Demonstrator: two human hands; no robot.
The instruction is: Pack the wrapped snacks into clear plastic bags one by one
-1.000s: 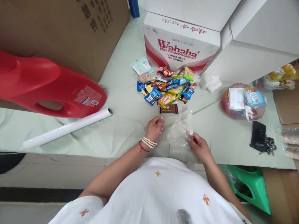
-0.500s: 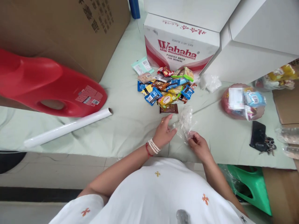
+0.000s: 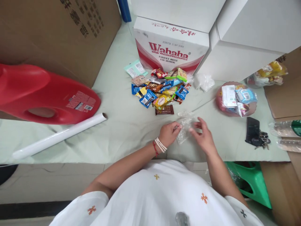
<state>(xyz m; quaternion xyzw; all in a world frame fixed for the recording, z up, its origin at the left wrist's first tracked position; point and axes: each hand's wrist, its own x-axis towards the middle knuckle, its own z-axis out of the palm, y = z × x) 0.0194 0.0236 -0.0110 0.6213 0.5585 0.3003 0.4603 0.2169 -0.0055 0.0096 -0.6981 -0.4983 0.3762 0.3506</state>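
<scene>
A crumpled clear plastic bag [image 3: 185, 127] lies between my hands, near the table's front edge. My left hand [image 3: 169, 134] pinches its left side between thumb and fingers. On the other side, my right hand [image 3: 202, 135] is open, thumb and fingers apart, close to the bag's right edge. Just beyond sits a dark brown wrapped snack bar [image 3: 164, 110]. Behind it is a heap of small packaged snacks [image 3: 162, 91] in blue, yellow, red and green wrappers. A pale green packet [image 3: 135, 69] rests at the heap's back left.
A white-and-red water carton [image 3: 169, 47] stands behind the heap. At left are a red jug [image 3: 51, 91] and a white roll [image 3: 61, 135]. To the right are crumpled plastic [image 3: 204, 82], a bowl of snacks [image 3: 219, 103], a black case [image 3: 252, 129] and keys [image 3: 262, 140].
My left hand has closed on the bag's left side. My right hand has let go of it and opened. The whole view has shifted slightly.
</scene>
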